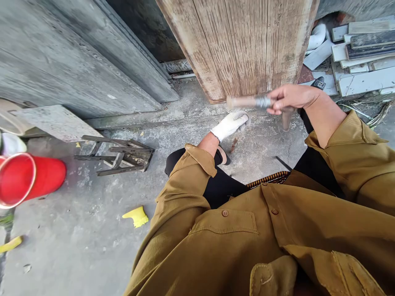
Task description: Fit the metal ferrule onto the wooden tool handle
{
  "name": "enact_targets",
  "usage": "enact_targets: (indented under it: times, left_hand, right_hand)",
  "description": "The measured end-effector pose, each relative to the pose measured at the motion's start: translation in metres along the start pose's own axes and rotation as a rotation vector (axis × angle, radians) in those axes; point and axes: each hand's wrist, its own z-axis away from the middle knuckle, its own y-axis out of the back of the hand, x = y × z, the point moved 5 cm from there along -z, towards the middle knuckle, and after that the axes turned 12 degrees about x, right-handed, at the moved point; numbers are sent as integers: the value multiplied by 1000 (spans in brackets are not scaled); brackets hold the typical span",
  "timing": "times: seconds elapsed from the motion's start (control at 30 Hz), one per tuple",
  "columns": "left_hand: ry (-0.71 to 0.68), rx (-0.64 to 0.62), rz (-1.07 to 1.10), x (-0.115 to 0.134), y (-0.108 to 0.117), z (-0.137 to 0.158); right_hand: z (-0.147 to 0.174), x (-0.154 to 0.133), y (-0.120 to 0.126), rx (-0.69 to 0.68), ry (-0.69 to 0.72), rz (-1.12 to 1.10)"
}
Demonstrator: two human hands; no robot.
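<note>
My right hand (285, 98), bare and with a dark band at the wrist, is closed around a pale brown wooden rod (242, 102) with silvery wire (263, 101) wound round its middle. The rod is blurred by motion and lies sideways above the concrete. A brown piece shows below the same hand; whether it joins the rod I cannot tell. My left hand (230, 124) wears a white glove with greyish fingertips. Its fingers are curled together just below the rod's end, and anything inside them is hidden.
A weathered plank panel (243, 45) stands ahead, with grey boards (77, 57) to its left. On the left are a small wooden stool-like frame (120, 155), a red bucket (46, 174) and a yellow scrap (136, 216). Boards are stacked (364, 53) at the far right.
</note>
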Motion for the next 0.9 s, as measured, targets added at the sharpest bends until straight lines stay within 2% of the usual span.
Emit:
enact_targets:
  times: [0.07,0.1,0.2,0.3,0.37,0.43,0.47,0.57,0.63,0.67,0.8,0.9]
  left_hand:
    - [35,-65,72,1,-5,3]
    - [51,-96,101,3,-7,5]
    - [61,-162,116,9,-12,10]
    - [41,-240,104,16,-17,15]
    - [40,-295,105,18,-19,18]
    - [40,-329,111,19,-21,20]
    - [37,-330,112,18,-20,20]
    - [15,-243,97,15,-15,16]
    - [11,-155,95,12,-10,12]
    - [8,-117,101,10,-7,9]
    - [-38,-2,83,2,6,0]
    - [-55,68,12,-5,14,-5]
  right_hand:
    - [-1,-2,21,281,94,-178]
    - [-1,1,29,410,96,-237]
    - [-6,12,40,696,-52,-239]
    - [-11,18,40,804,-188,-15]
    - [-16,18,37,781,-211,293]
    - [-22,21,31,666,-247,638]
    - [-25,26,25,555,-290,778]
    - [-25,49,-2,66,-454,950]
    - [-20,59,-21,-198,-487,908]
    - [-18,60,-29,-276,-480,868]
    - [-10,50,-48,-434,-415,680]
    - [-4,33,-47,-499,-342,506]
